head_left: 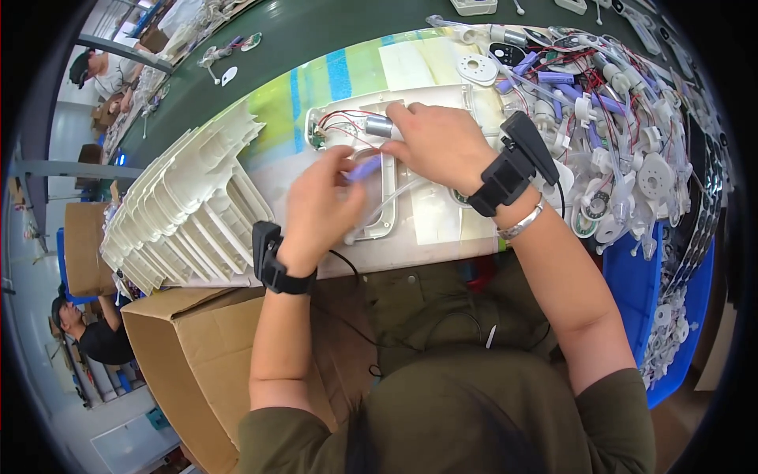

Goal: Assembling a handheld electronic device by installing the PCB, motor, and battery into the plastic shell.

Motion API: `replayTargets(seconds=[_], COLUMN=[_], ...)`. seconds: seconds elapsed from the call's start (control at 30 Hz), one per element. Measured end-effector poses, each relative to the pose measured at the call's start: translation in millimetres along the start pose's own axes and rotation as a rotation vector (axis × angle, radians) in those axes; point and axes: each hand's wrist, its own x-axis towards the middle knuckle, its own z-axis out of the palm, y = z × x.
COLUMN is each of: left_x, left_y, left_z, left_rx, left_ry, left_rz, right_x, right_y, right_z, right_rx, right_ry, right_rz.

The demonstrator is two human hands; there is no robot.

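A white plastic housing half (387, 223) lies on the workbench in front of me. My left hand (322, 199) is closed around a purple cylindrical battery (365, 167) above the housing. At the housing's upper part, my right hand (444, 142) has its thumb and fingers closed on a silver motor (379, 126); its underside is hidden. Thin red wires (341, 115) run from the motor area to a small green circuit board (318, 141) in the housing's left end. A clear tube (384, 207) trails across the housing below my right hand.
Nested white housing shells (185, 209) stand at the left. On the right lies a heap of wired motors, purple batteries and tubes (600, 118), above a blue bin (632, 276). An open cardboard box (197, 332) sits near left. Beyond runs a green conveyor belt (316, 31); two people work farther left.
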Motion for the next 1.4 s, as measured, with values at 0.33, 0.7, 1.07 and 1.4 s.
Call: replayTargets(seconds=[0.33, 0.7, 1.07, 1.4], left_x=[-11, -18, -21, -23], left_y=[-14, -7, 4, -1], left_z=[-17, -15, -13, 7], left_rx=[-1.131, -0.332, 0.155, 0.382], left_ry=[0.161, 0.244, 0.278, 0.204], left_rz=[-0.363, -0.272, -0.107, -0.022], right_x=[27, 48, 50, 53], right_y=[-32, -43, -40, -30], right_z=[6, 5, 10, 18], right_rx=[0.122, 0.018, -0.315, -0.346], right_ry=[0.202, -0.230, 0.120, 0.038], right_rz=[-0.372, -0.362, -0.515, -0.459])
